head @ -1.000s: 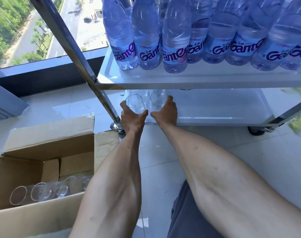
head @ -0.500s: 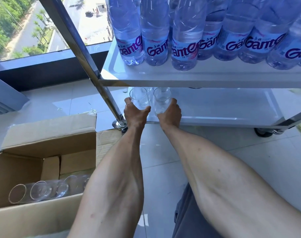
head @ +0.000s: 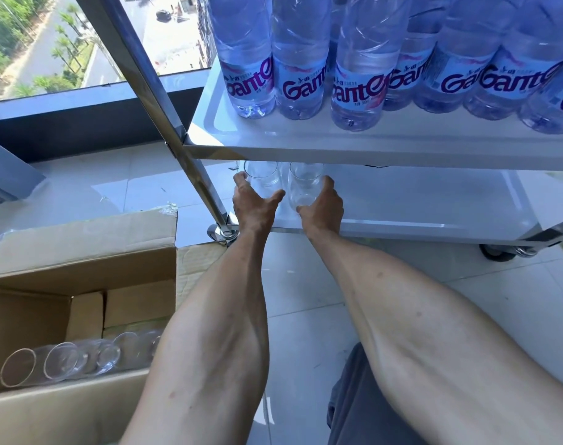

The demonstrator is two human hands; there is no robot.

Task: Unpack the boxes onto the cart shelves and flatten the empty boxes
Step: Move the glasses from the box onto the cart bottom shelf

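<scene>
Reaching under the upper shelf of the cart, both hands work at the front left corner of the lower shelf: the left hand curls fingers and thumb around one clear glass, and the right hand wraps the same way around a second glass just beside it. Both glasses stand upright, and their bases look to be on or just above the shelf surface; which one cannot be told, since the hands cover that part. More glass seems to stand behind them, too blurred to count. The upper shelf already carries a crowded row of water bottles along its front edge, so that part of the unpacking looks finished. On the floor by the cart's left front leg, the cardboard box sits open with its flaps up, and a row of glasses in the box lies on its side along the near wall. Judging by this, the job is somewhere in the middle: these two glasses are all but placed, several more wait to be carried over, and the box has yet to be emptied and flattened. No flattened box shows anywhere in view.
</scene>
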